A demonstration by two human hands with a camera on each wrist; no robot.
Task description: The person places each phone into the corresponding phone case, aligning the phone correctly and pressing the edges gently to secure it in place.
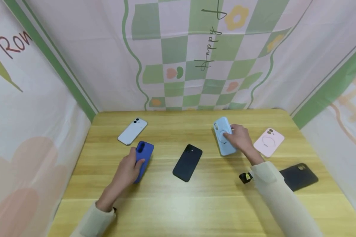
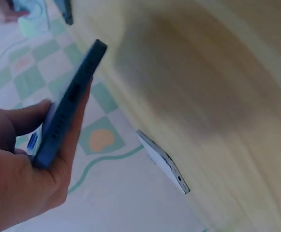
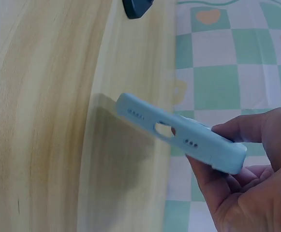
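Note:
My left hand (image 1: 125, 169) grips a blue phone (image 1: 146, 154) by its sides, thumb on one edge and fingers around the other. In the left wrist view the phone's bottom edge (image 2: 75, 94) faces the camera, raised over the table. On the other side, my right hand (image 1: 241, 140) pinches a light blue phone case (image 1: 223, 148) with a ring on its back. The right wrist view shows the case (image 3: 145, 113) tilted above the table, with a see-through port opening. A black phone (image 1: 187, 163) lies between the hands.
On the wooden table (image 1: 178, 210), a white phone (image 1: 132, 132) lies at the back left. A pink phone case (image 1: 268, 142) with a ring lies right of my right hand. A black phone case (image 1: 299, 177) is partly covered by my right sleeve. Printed curtains (image 1: 112, 65) enclose the table.

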